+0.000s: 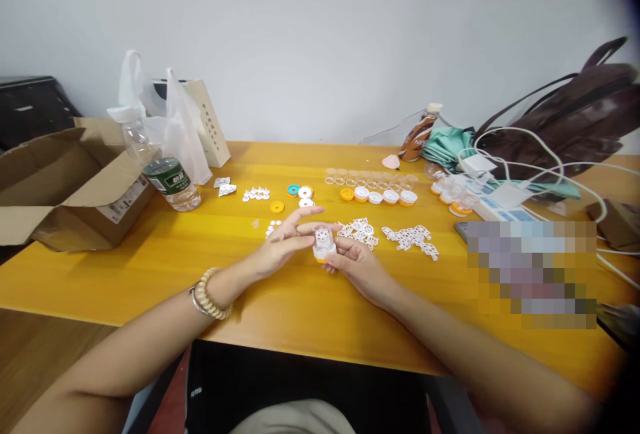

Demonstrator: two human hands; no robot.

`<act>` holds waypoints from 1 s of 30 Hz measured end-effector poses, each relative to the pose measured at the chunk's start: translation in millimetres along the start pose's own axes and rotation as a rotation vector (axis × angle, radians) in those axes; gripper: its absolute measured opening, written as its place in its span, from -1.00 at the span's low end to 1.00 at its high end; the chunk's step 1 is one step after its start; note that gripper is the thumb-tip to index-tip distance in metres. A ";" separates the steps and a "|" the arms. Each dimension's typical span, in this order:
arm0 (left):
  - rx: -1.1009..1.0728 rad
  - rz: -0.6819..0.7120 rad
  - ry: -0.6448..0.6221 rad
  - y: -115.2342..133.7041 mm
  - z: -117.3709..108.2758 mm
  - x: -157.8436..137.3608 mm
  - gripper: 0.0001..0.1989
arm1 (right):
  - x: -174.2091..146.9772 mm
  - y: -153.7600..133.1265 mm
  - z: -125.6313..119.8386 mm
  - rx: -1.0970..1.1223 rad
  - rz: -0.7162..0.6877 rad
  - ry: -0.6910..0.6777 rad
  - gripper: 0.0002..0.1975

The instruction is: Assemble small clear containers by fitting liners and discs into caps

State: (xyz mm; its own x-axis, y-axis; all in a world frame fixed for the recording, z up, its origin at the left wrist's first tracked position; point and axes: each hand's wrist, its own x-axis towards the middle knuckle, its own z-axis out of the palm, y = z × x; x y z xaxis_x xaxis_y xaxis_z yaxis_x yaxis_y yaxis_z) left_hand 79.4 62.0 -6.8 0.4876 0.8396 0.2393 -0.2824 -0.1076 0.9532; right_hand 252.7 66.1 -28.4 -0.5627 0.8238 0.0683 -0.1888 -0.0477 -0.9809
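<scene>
A small capsule-like plastic piece [324, 242], with a clear top, a white ring and a yellow-orange bottom, is held up over the table. My right hand [361, 267] grips its lower part, thumb in front. My left hand [285, 247] is at the clear top: the thumb touches its left side, one finger passes behind it, and the index finger stretches out above. A white spoked part shows inside the clear top. Piles of white spoked plastic parts [411, 239] lie just beyond my right hand. Small white discs [273, 226] lie behind my left hand.
Rows of clear cups [370, 178] and white-orange round caps [390, 198] stand farther back. A cardboard box [95, 201] and water bottle [173, 184] stand left. On the right are a power strip [505, 206] with cables, a brown bag [565, 117] and a drink bottle [419, 133].
</scene>
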 end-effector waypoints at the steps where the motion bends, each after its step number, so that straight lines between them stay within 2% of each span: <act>1: -0.008 -0.001 0.000 0.8 -0.2 -0.2 -0.51 | 0.0 -0.4 0.4 -0.001 -0.002 -0.003 -0.77; 3: 0.031 0.032 0.071 0.6 -0.2 -0.6 -0.50 | -0.2 -1.6 1.4 -0.006 0.000 -0.007 -0.76; 5: 0.104 0.037 0.133 0.1 0.4 -1.3 -0.59 | -0.4 -2.4 2.0 -0.002 -0.005 -0.013 -0.77; 8: 0.151 -0.031 0.061 1.2 1.4 -3.1 -0.74 | -0.6 -2.4 1.5 0.021 -0.028 -0.032 -0.79; 11: 0.083 -0.037 -0.009 0.0 2.1 -4.4 -0.58 | -0.6 -2.3 0.5 0.034 -0.050 -0.045 -0.79; 13: 0.047 0.011 0.047 -3.3 2.6 -4.3 -0.48 | -0.6 -2.5 0.3 0.035 -0.045 -0.054 -0.79; 16: 0.037 0.084 0.146 -5.5 3.1 -3.5 -0.54 | -0.6 -1.3 -0.1 0.048 -0.025 -0.052 -0.80; 20: -0.062 0.030 0.027 0.4 3.2 -3.4 -0.56 | -0.3 2.2 -1.3 0.062 -0.037 -0.035 -0.82; 25: -0.007 0.096 0.118 1.4 4.9 -4.1 -0.47 | -1.0 0.1 0.0 0.052 -0.031 -0.042 -0.79; 28: -0.080 0.022 0.038 1.0 5.7 -4.4 -0.46 | -1.9 -1.9 1.1 0.054 -0.029 -0.036 -0.78; 30: -0.086 0.018 0.030 1.2 5.8 -4.2 -0.46 | -2.2 -2.0 1.1 0.048 -0.033 -0.029 -0.78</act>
State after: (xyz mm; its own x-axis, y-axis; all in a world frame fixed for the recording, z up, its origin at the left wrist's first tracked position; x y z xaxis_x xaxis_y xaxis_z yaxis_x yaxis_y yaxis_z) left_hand 81.9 55.3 -5.6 0.4573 0.8536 0.2496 -0.3619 -0.0777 0.9290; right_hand 253.4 63.8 -26.4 -0.5782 0.8089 0.1067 -0.2461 -0.0482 -0.9680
